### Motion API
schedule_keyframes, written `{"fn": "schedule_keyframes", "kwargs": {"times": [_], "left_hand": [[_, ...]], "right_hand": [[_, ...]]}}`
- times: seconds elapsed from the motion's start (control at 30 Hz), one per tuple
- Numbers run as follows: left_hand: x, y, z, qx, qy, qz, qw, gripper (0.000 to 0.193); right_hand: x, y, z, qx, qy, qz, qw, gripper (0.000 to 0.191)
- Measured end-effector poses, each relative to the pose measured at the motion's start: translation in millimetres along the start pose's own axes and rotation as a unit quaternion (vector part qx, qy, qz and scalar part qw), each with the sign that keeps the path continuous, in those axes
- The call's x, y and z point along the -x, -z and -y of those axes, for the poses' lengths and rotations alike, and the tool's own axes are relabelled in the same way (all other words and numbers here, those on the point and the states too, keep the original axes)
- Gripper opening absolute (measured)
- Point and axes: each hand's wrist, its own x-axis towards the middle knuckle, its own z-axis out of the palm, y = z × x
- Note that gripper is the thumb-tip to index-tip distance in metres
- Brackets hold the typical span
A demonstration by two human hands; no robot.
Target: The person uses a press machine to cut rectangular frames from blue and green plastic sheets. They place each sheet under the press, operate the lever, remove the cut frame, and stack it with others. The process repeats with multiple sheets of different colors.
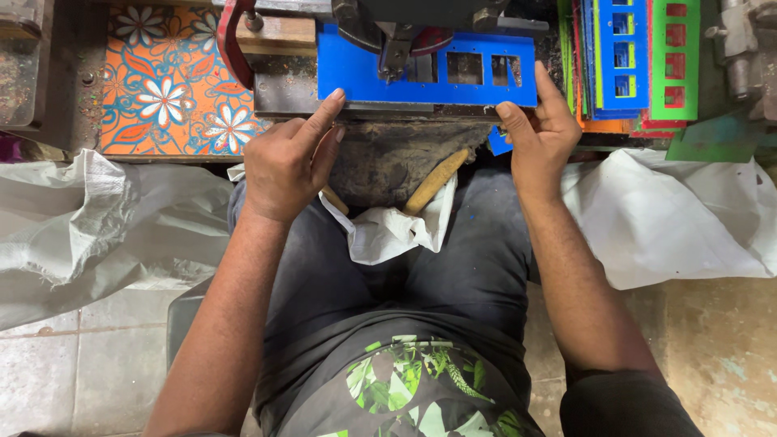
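A flat blue plastic plate [364,69] with rectangular cut-outs lies on the bed of a punching press [388,36]. My left hand [287,162] touches the plate's near left corner with thumb and forefinger. My right hand [541,129] pinches the plate's near right corner between thumb and fingers. The press head sits over the middle of the plate and hides part of it.
A stack of blue, green and red cut-out plates [639,57] stands at the right of the press. An orange flowered board [170,81] lies at the left. White sacks [97,218] hang at both sides, a wooden handle [433,182] lies below the bed, over my lap.
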Motion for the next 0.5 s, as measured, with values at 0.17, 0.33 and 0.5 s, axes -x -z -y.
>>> {"fn": "schedule_keyframes", "kwargs": {"times": [0.17,0.33,0.5], "left_hand": [[1.4,0.5,0.1,-0.008,-0.006,-0.004,1.0,0.05],[2.4,0.7,1.0,0.004,-0.014,-0.013,1.0,0.05],[5.0,2.3,-1.0,-0.01,-0.005,-0.003,1.0,0.05]], "right_hand": [[-0.4,-0.8,-1.6,-0.023,0.025,0.01,0.999,0.061],[1.5,-3.0,3.6,-0.003,0.034,0.013,0.999,0.06],[0.0,-4.3,17.6,0.071,0.078,0.01,0.994,0.062]]}}
